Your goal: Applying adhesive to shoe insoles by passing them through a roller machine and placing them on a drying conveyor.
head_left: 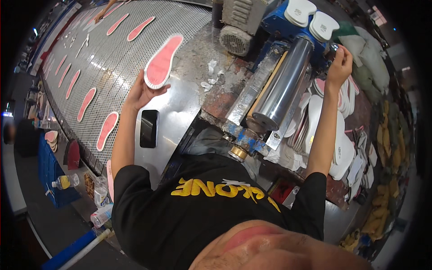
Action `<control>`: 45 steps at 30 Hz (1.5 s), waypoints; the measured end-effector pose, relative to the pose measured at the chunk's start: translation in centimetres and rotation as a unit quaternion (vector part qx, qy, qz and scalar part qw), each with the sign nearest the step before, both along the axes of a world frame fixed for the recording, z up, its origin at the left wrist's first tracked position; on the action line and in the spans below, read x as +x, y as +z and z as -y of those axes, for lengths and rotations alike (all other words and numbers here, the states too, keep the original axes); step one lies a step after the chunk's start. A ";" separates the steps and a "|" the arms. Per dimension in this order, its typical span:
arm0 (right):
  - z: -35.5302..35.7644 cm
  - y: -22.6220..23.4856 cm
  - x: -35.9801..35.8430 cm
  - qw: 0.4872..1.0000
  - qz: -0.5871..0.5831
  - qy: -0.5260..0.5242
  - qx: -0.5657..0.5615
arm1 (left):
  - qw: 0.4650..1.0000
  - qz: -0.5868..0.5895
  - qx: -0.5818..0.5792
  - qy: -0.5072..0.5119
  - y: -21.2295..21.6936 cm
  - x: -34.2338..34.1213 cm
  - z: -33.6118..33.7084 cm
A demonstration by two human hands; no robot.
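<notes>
Pink, rib-heeled insole [164, 63] — the left hand [145, 94] holds it.

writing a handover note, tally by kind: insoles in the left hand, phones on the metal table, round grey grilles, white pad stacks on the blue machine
Pink-topped insole in left hand: 1
Black smartphone: 1
Round grey grille: 1
White pad stacks: 2
Total: 5

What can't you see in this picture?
In the head view:
- Left hand: fingers partly hidden behind the pink insole.
- Right hand: fingertips too small to tell if they grip anything.
- Insole pile: partly covered by the right forearm.
- Co-worker's arm: cut off by the top edge.
</notes>
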State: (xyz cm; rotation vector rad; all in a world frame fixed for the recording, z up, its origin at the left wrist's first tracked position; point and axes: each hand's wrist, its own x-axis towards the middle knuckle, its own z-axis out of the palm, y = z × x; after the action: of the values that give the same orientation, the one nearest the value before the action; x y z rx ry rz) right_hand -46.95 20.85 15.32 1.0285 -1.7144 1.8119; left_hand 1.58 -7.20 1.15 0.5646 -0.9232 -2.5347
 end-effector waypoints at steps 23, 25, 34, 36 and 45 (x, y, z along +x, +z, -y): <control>2.3 -1.0 0.5 0.991 -0.092 -0.076 -0.052 | 0.860 0.300 -0.140 0.389 -10.1 -4.4 18.9; 1.0 -1.3 -0.7 0.980 -0.133 -0.144 -0.041 | 0.884 0.274 -0.238 0.294 -10.3 -7.1 15.7; -7.0 2.7 1.8 0.961 -0.159 -0.098 0.204 | 0.904 0.166 -0.357 0.167 -13.9 -8.5 1.4; -13.4 3.7 5.2 0.972 0.052 -0.101 0.204 | 0.919 0.158 -0.311 0.184 -12.3 -9.9 0.1; -30.5 -7.3 6.0 0.780 0.022 -0.341 0.525 | 0.884 0.209 -0.357 0.216 -11.7 -10.5 -1.7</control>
State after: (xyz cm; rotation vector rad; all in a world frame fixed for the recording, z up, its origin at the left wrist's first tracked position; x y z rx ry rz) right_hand -40.92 51.38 7.97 0.5064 -2.7009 0.3335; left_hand -8.94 -5.50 -10.58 0.9490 -1.5666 -1.5342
